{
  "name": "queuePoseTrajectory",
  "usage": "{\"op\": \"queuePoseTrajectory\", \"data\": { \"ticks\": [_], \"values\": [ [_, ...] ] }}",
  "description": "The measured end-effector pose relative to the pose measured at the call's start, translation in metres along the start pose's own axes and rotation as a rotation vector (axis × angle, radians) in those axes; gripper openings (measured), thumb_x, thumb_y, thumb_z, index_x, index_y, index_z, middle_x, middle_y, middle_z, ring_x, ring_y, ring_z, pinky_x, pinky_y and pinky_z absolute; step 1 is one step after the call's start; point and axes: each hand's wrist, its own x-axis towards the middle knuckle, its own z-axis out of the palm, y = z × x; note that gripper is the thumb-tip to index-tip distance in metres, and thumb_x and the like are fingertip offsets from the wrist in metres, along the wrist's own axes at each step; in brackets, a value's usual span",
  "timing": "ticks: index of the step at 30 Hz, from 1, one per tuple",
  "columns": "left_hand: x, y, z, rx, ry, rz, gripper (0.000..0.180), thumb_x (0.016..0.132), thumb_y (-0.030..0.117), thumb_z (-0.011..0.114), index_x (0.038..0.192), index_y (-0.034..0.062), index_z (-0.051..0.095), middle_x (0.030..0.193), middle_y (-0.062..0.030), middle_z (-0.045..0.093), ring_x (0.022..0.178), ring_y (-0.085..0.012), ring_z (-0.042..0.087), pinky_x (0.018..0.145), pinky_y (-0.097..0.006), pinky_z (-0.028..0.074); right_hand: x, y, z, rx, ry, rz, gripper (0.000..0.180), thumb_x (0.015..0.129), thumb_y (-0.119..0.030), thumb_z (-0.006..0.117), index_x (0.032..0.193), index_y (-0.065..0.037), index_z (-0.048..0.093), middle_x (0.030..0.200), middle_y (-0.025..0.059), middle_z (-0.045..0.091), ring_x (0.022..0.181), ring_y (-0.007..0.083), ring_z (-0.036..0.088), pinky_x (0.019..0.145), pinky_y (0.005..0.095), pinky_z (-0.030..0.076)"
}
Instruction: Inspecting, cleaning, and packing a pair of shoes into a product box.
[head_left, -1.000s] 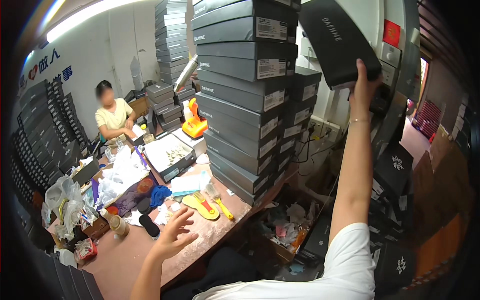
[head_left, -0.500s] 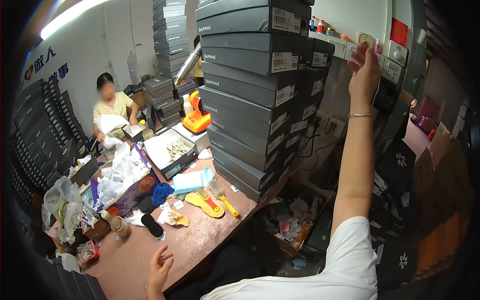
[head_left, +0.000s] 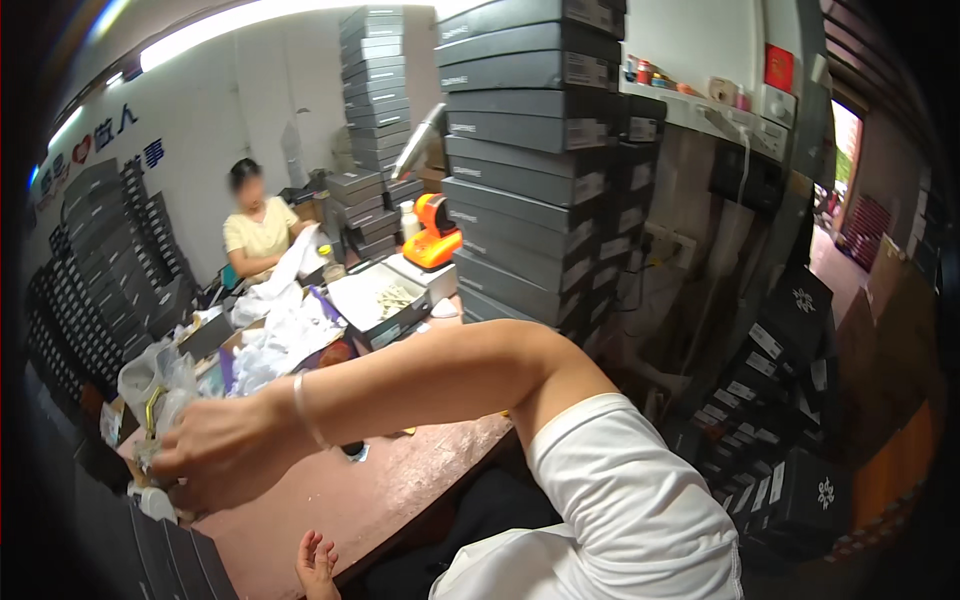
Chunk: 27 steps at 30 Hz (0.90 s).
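A: What's the room like, biggest things first?

B: It's a packing room. A stack of grey boxes (head_left: 520, 160) towers at twelve o'clock, and more dark boxes (head_left: 100, 270) line the wall at nine. A reddish table (head_left: 330, 500) runs from the lower middle up toward eleven. A co-worker (head_left: 258, 225) in a yellow top sits at its far end.

A: And on the table?

B: Crumpled white paper (head_left: 285, 325) and an open tray box (head_left: 380, 300) lie around eleven. A bunch of clear plastic bags (head_left: 150, 385) sits at the near left corner.

A: Which hand is nearer to the bags?

B: The right hand (head_left: 225, 455). Its arm crosses the whole view from three o'clock, and the bags lie just at its nine to ten o'clock, touching or nearly so. The bunch stands taller than wide, roughly on the twelve-to-six line.

A: Is it gripping them?

B: I cannot tell. Its back faces the camera and its fingers curl out of sight.

A: The other hand?

B: The left hand (head_left: 318, 565) is low at six o'clock by the table edge. Its fingers are spread and it holds nothing, well apart from the bags.
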Motion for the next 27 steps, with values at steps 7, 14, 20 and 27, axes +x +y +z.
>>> {"op": "queuePoseTrajectory", "data": {
  "ticks": [7,14,20,27],
  "values": [
    [-0.018,-0.041,-0.082,-0.025,0.255,0.062,0.042,0.092,0.014,0.062,0.13,0.0018,0.052,0.123,-0.0097,0.057,0.108,-0.0157,0.055,0.085,-0.029,0.048,0.109,0.005,0.065,0.123,-0.158,-0.064,0.026,0.077,-0.018,0.062,0.101,-0.008,0.062,0.098,0.0094,0.055,0.084,0.0283,0.06,0.07,0.0388,0.052],
    [0.014,-0.065,-0.162,0.411,0.6,0.096,0.045,0.084,0.022,0.069,0.123,0.0009,0.057,0.119,-0.019,0.061,0.108,-0.03,0.06,0.091,-0.037,0.049,0.256,0.035,0.078,0.198,0.189,-0.037,0.027,0.083,-0.015,0.069,0.105,0.0,0.063,0.101,0.0152,0.062,0.09,0.031,0.064,0.075,0.0374,0.055],
    [0.062,-0.121,-0.19,0.966,0.784,-0.054,0.055,0.08,0.032,0.07,0.126,0.0079,0.053,0.135,-0.0189,0.046,0.131,-0.0357,0.036,0.107,-0.049,0.03,0.41,0.038,0.103,-0.146,0.423,-0.153,0.041,0.082,-0.019,0.068,0.119,-0.006,0.057,0.109,0.0133,0.056,0.104,0.029,0.054,0.095,0.0436,0.041],
    [0.046,-0.119,-0.167,1.134,0.885,0.052,0.049,0.077,0.033,0.07,0.118,0.0096,0.057,0.135,-0.0157,0.045,0.133,-0.0319,0.033,0.107,-0.051,0.026,0.532,0.064,0.143,-0.805,0.09,-0.252,0.046,0.085,-0.016,0.06,0.13,-0.011,0.051,0.125,0.0088,0.056,0.128,0.0275,0.043,0.108,0.0567,0.027]
  ]
}}
